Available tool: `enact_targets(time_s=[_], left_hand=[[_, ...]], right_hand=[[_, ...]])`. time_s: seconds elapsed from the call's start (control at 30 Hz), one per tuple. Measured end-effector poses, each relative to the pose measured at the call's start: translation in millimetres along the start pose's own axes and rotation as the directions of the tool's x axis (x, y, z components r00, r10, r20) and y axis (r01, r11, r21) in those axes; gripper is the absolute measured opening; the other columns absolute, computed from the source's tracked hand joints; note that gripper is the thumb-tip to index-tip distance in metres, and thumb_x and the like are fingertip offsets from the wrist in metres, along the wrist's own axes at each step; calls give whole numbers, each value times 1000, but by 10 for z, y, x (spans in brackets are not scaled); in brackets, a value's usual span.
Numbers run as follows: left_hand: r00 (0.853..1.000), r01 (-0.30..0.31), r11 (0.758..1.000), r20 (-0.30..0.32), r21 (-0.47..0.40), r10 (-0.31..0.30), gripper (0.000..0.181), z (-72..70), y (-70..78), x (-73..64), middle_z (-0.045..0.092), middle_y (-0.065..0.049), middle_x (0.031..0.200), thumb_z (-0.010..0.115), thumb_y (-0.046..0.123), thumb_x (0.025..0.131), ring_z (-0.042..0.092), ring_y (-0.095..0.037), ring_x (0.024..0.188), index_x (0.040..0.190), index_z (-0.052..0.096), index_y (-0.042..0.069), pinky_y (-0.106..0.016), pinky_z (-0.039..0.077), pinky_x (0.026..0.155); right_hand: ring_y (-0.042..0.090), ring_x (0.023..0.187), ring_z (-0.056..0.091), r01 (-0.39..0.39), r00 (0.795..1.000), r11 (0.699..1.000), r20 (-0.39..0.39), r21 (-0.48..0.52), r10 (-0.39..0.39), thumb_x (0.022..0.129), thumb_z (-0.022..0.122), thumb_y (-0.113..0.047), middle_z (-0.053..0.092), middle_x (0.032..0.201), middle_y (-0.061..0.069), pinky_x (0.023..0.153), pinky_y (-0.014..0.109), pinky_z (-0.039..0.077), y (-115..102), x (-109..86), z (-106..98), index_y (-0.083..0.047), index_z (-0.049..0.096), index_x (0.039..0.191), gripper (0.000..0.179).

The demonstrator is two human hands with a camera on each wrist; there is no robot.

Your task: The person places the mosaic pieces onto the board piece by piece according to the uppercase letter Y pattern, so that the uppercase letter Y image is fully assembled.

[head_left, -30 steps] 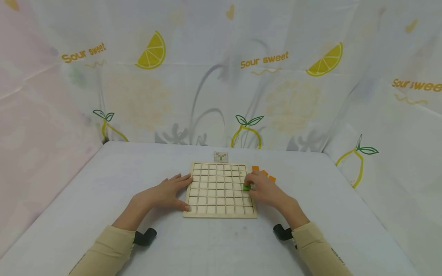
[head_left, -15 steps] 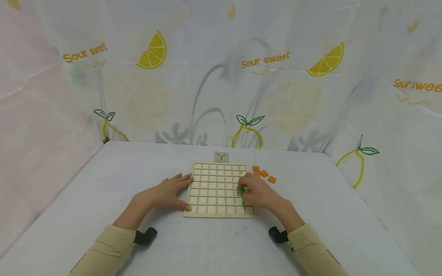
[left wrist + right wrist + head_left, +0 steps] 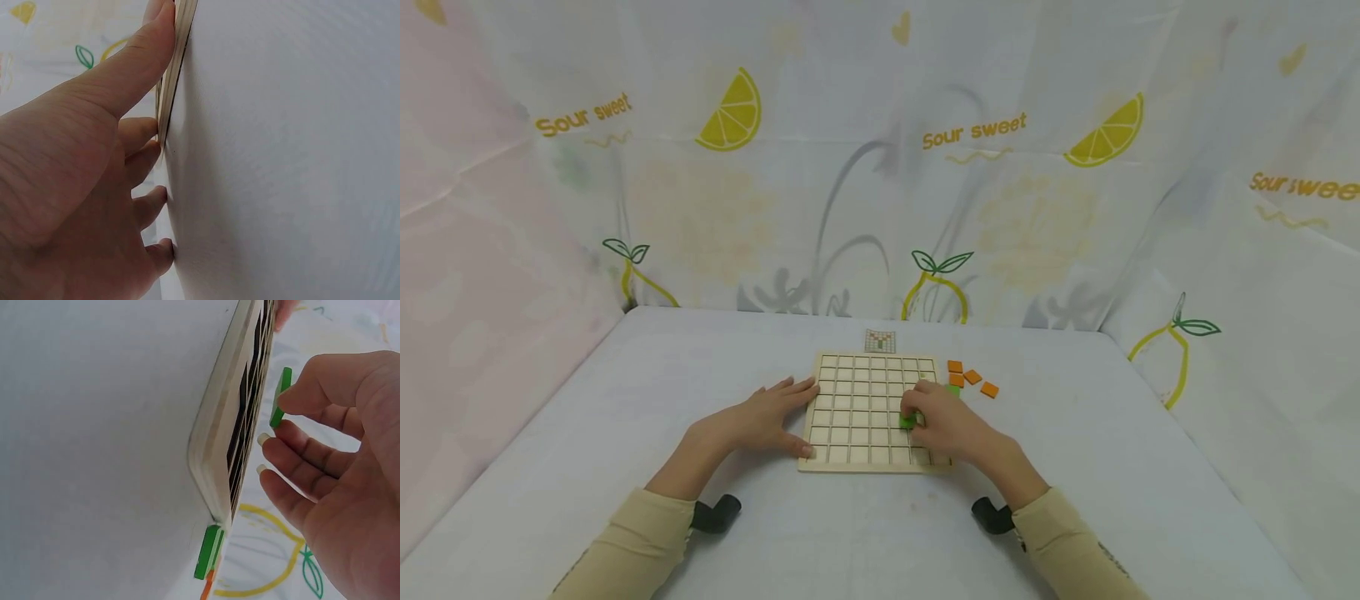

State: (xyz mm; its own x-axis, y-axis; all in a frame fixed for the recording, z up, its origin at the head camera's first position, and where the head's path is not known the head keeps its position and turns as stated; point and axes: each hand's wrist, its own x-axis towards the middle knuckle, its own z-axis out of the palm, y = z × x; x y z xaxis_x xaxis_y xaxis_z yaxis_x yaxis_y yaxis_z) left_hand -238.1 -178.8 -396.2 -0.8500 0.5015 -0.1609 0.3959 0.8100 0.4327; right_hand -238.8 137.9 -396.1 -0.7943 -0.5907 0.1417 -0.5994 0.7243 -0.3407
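Note:
A square wooden board (image 3: 859, 417) with a grid of shallow cells lies on the table. My left hand (image 3: 762, 418) rests along its left edge, fingers spread and straight, thumb at the near left corner. In the left wrist view, the thumb (image 3: 140, 59) lies against the board's side. My right hand (image 3: 951, 421) pinches a green square tile (image 3: 282, 397) between thumb and fingers, over the right part of the board. Another green tile (image 3: 209, 552) sits just off the board's right edge, partly hidden behind the right hand in the head view.
Several orange tiles (image 3: 972, 377) lie on the table right of the board's far corner. A small card (image 3: 880, 341) printed with a grid pattern lies behind the board. A patterned cloth (image 3: 857, 167) hangs behind the white-covered table (image 3: 850, 542).
My right hand has moved left and slightly nearer across the board with the green tile. The other tiles beside the board now show more. The left hand has stayed in place.

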Motion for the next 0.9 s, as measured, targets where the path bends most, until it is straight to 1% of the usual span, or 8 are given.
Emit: enact_targets(time_s=[0.3, 0.47, 0.6, 0.73, 0.9], left_hand=[[1000, 11, 1000, 7, 2, -11, 105, 12, -13, 9, 23, -13, 166, 78, 57, 77, 13, -45, 153, 157, 29, 8, -70, 12, 118], [1000, 2, 1000, 0, -4, -2, 105, 17, -10, 0, 24, -14, 165, 78, 56, 77, 14, -46, 152, 156, 30, 7, -70, 13, 118], [1000, -5, 1000, -5, -7, 5, 104, 15, -9, 0, 24, -15, 165, 78, 54, 78, 15, -47, 152, 156, 30, 6, -71, 13, 117], [1000, -5, 1000, -6, 0, 5, 103, 10, -2, 1, 24, -15, 165, 78, 54, 78, 15, -47, 152, 156, 30, 6, -71, 14, 117], [1000, 11, 1000, -1, 3, -11, 104, 13, -6, 9, 24, -15, 165, 78, 55, 78, 15, -47, 152, 156, 30, 6, -71, 14, 117]], right_hand=[[10, 83, 47, -3, 1000, 1000, 30, -5, 3, 80, 59, 2, 53, 91, -7, 73, 22, 44, -116, 52, 60, -19, 65, 94, 26], [10, 86, 47, 9, 999, 1000, 42, 14, -9, 82, 60, 1, 53, 93, -7, 74, 22, 45, -185, 64, 84, -19, 64, 94, 24], [9, 87, 47, 22, 998, 1000, 54, 7, -22, 83, 61, -1, 53, 94, -8, 76, 22, 44, -235, 61, 89, -19, 64, 96, 22], [9, 85, 47, 39, 998, 999, 56, -7, -39, 82, 61, -2, 52, 92, -8, 74, 21, 43, -270, 67, 95, -20, 64, 96, 22], [10, 82, 46, 50, 997, 999, 65, -12, -49, 79, 60, 0, 52, 89, -7, 72, 21, 42, -313, 90, 131, -20, 63, 93, 25]])
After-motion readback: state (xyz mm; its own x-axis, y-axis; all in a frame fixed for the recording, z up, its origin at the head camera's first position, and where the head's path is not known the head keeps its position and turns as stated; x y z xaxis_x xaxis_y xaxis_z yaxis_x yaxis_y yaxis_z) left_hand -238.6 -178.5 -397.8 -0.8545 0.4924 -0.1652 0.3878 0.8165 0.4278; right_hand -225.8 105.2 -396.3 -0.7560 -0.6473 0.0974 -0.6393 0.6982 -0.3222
